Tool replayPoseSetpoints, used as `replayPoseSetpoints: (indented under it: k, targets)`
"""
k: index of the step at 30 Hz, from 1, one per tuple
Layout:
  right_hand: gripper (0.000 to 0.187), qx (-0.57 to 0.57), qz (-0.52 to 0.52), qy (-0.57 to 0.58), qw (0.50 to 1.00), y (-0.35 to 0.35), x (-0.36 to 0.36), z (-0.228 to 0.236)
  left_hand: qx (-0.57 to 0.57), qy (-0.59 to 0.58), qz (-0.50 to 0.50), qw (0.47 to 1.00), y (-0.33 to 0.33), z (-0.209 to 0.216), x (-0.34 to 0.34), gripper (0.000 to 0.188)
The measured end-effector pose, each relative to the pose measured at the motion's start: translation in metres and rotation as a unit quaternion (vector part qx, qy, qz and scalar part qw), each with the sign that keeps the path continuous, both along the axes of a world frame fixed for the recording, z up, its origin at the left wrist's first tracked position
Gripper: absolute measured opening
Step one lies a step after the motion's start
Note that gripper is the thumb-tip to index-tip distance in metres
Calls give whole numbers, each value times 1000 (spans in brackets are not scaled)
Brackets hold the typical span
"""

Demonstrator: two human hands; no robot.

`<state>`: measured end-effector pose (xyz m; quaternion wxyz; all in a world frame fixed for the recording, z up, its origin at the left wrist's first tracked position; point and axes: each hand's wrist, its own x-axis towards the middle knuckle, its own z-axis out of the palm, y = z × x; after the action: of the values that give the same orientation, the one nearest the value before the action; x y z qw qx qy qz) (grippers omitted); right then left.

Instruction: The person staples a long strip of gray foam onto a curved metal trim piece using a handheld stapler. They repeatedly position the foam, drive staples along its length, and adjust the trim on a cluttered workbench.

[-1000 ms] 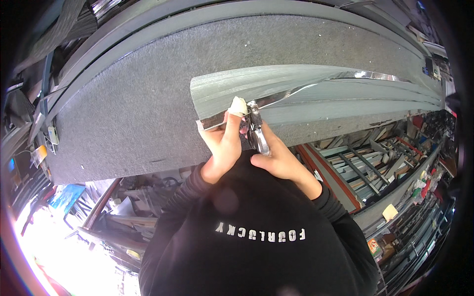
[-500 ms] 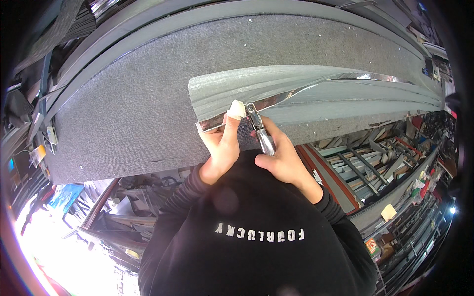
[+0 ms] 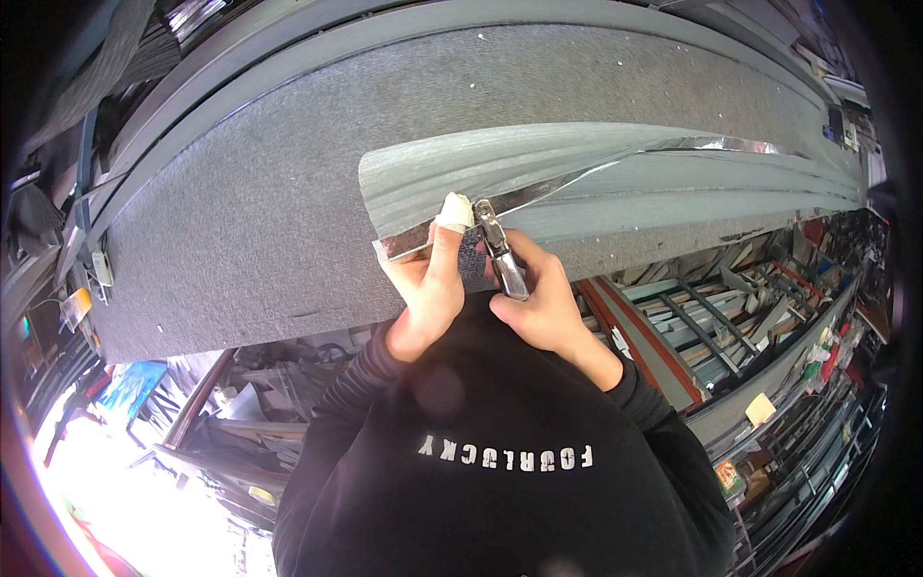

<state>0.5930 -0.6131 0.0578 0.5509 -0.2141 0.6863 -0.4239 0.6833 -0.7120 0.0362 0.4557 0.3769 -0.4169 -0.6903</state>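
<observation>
A long grey sheet-metal piece (image 3: 442, 173), with lengthwise ridges and a shiny folded edge, lies across the bench. My left hand (image 3: 429, 288) is closed on its near left corner, the thumb on top and the fingers beneath. A cream-coloured wrap (image 3: 455, 212) covers that thumb's tip. My right hand (image 3: 548, 298) grips a silver pliers-like hand tool (image 3: 503, 260) with a hinged head. The tool's head meets the sheet's near edge just right of my left thumb. Its exact kind is unclear, and the jaws are too small to make out. My right fingers are partly hidden behind the handles.
The sheet rests on a bench with a dark grey carpet-like top (image 3: 250, 212). Long metal profiles (image 3: 231, 58) run along its far edge. Below right, a rack (image 3: 707, 327) holds many offcuts. A blue sheet (image 3: 133, 385) stands at lower left.
The whole view has shifted slightly. Both hands and the tool sit a little further left in the picture, still at the same corner of the sheet. Each grip looks the same.
</observation>
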Motion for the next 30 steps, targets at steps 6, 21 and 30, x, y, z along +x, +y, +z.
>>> replayPoseSetpoints:
  k: [6, 21, 30]
  targets:
    - [62, 12, 15, -32, 999, 1, 1, -7, 19, -17, 21, 999, -3, -2, -2, 19]
    - [75, 5, 113, 24, 993, 27, -23, 12, -17, -132, -10, 991, -6, -11, 8, 28]
    - [56, 16, -70, 163, 984, 55, -86, 50, -13, -232, -7, 973, -25, -46, 6, 27]
